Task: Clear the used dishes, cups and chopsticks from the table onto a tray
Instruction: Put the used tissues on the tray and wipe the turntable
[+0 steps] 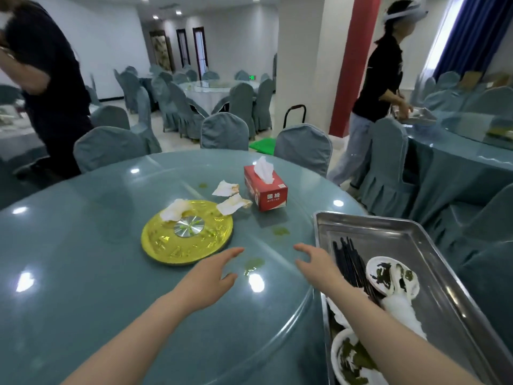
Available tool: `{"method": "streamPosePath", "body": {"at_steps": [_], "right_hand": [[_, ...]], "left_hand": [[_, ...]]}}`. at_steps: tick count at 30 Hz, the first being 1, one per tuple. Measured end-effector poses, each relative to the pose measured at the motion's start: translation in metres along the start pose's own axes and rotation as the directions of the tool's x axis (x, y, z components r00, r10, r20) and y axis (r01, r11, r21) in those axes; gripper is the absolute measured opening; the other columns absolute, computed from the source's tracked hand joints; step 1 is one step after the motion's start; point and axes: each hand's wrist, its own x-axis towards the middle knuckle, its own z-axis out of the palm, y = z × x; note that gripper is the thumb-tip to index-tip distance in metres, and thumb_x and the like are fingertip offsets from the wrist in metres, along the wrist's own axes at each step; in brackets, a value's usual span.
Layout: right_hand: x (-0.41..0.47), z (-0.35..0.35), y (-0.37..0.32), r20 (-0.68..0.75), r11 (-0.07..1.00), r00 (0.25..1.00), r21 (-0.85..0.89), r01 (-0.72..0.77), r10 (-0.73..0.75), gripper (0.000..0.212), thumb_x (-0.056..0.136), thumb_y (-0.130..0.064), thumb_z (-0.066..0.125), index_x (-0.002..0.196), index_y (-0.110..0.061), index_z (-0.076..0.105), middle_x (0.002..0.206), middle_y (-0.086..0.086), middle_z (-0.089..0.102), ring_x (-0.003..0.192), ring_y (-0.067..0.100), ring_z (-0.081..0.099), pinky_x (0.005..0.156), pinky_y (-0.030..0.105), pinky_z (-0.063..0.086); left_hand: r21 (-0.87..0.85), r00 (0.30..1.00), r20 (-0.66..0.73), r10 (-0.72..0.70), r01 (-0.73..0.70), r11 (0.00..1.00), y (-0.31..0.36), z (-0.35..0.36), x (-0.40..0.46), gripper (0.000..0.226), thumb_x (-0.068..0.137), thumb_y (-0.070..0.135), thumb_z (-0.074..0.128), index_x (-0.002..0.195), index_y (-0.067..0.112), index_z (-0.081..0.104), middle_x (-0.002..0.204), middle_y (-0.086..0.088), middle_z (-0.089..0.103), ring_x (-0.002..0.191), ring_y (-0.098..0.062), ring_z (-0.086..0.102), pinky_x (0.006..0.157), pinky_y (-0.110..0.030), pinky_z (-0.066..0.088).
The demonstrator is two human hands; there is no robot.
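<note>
Left hand: my left hand [213,269] is hovering over the round table [83,245], fingers straight and loosely spread, holding nothing; its fingertips are reaching just beside the near rim of the gold plate [186,235].
Right hand: my right hand [316,262] is also hovering above the tabletop with fingers relaxed and apart, gripping nothing; my forearm is crossing over the near left corner of the tray [433,245].
Gap between hands: both palms are facing each other over a green spill [253,263] on the glass.
Gold plate: it is lying flat ahead of my left hand, with a silver disc [189,226] at its centre and a crumpled tissue [175,209] resting on its far rim.
Loose tissues: two soiled tissues [230,195] are lying between the gold plate and the red tissue box [265,191], well beyond both hands.
Tray: the steel tray is sitting at the table's right edge, just beside my right hand.
Tray contents: black chopsticks [350,265] are lying along its left side, touching my right wrist area; a white bowl [392,276] smeared with dark greens is sitting to their right; a second dirty dish [351,359] is lying nearer to me, partly hidden under my forearm.
Surroundings: two people [380,87] are standing among covered chairs [224,132].
</note>
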Motion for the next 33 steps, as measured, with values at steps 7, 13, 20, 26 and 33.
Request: {"method": "streamPosePath", "body": {"at_steps": [7, 13, 20, 26, 33], "right_hand": [[0.017, 0.052, -0.087, -0.018, 0.998, 0.998, 0.038, 0.054, -0.053, 0.042, 0.091, -0.014, 0.054, 0.132, -0.018, 0.056, 0.138, -0.002, 0.054, 0.122, 0.016, 0.052, 0.098, 0.024, 0.038], [0.052, 0.082, -0.121, -0.036, 0.998, 0.998, 0.026, 0.057, -0.056, 0.042, 0.090, -0.014, 0.052, 0.131, -0.024, 0.056, 0.135, -0.005, 0.056, 0.109, 0.014, 0.058, 0.078, 0.017, 0.041], [0.129, 0.103, -0.122, -0.007, 0.998, 0.999, -0.046, 0.039, -0.039, 0.044, 0.090, -0.014, 0.051, 0.133, -0.024, 0.053, 0.136, -0.006, 0.054, 0.103, 0.016, 0.058, 0.085, 0.026, 0.044], [0.229, 0.146, -0.090, 0.025, 0.988, 0.997, -0.136, 0.070, -0.067, 0.046, 0.092, -0.017, 0.054, 0.138, -0.017, 0.048, 0.143, -0.002, 0.047, 0.132, 0.015, 0.042, 0.107, 0.026, 0.030], [0.329, 0.192, -0.060, 0.008, 0.924, 0.993, -0.366, 0.116, -0.121, 0.051, 0.095, -0.038, 0.047, 0.144, -0.028, 0.036, 0.145, 0.007, 0.036, 0.133, 0.028, 0.029, 0.109, 0.039, 0.029]], "left_hand": [[-0.065, 0.987, -0.111, -0.116, 0.109, 0.992, -0.069, -0.068, -0.031, 0.055, 0.092, 0.022, 0.054, 0.142, 0.037, 0.036, 0.141, 0.020, 0.046, 0.119, -0.004, 0.051, 0.091, -0.014, 0.034], [-0.068, 0.964, -0.191, -0.188, 0.178, 0.982, -0.123, -0.099, -0.011, 0.057, 0.091, 0.025, 0.054, 0.142, 0.040, 0.032, 0.143, 0.018, 0.044, 0.115, -0.020, 0.055, 0.085, -0.022, 0.038], [-0.110, 0.927, -0.268, -0.263, 0.242, 0.964, -0.180, -0.108, 0.056, 0.070, 0.090, 0.019, 0.055, 0.148, 0.034, 0.021, 0.152, 0.013, 0.032, 0.132, -0.014, 0.041, 0.092, -0.019, 0.032], [-0.080, 0.897, -0.315, -0.309, 0.299, 0.951, -0.246, -0.082, 0.130, 0.071, 0.090, 0.018, 0.056, 0.149, 0.028, 0.020, 0.155, 0.010, 0.026, 0.138, -0.013, 0.032, 0.104, -0.027, 0.031], [0.020, 0.882, -0.251, -0.399, 0.416, 0.909, -0.310, -0.045, 0.199, 0.069, 0.094, 0.020, 0.052, 0.150, 0.035, 0.016, 0.160, 0.003, 0.009, 0.131, -0.020, 0.042, 0.098, -0.031, 0.038]]}}
